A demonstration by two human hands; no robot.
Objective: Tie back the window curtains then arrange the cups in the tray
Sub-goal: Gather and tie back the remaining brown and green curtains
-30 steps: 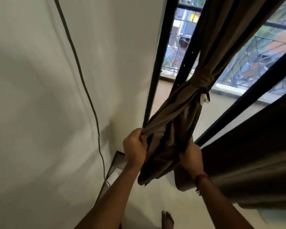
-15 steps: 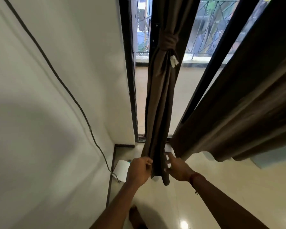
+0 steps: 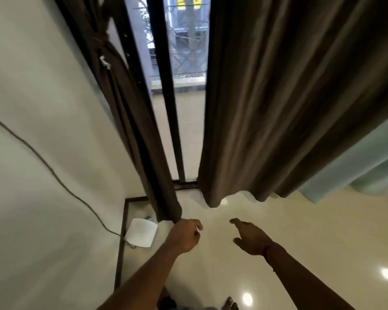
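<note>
left curtain released, right curtain still loose

the tied curtain [image 3: 130,121] is no longer gripped as it was a second ago: it now hangs straight against the wall [image 3: 38,108], knotted high at the upper left. the left hand [image 3: 184,237] is loosely curled at its hem, just touching or just beside it; whether any cloth is pinched cannot be told. the right hand [image 3: 248,237] is held spread and empty over the floor [image 3: 300,231], below the hem of the loose curtain [image 3: 289,97], which has not been gathered. the first tie-back is judged finished, and the second is judged the step in hand.

counted: two brown curtains, one tied and one hanging free; two hands; one black cable [image 3: 54,175] down the wall; one white paper [image 3: 141,235] on the floor in the corner; two bright light reflections on the tiles. no cups and no tray are in view, so that half of the task is judged not yet begun.
</note>
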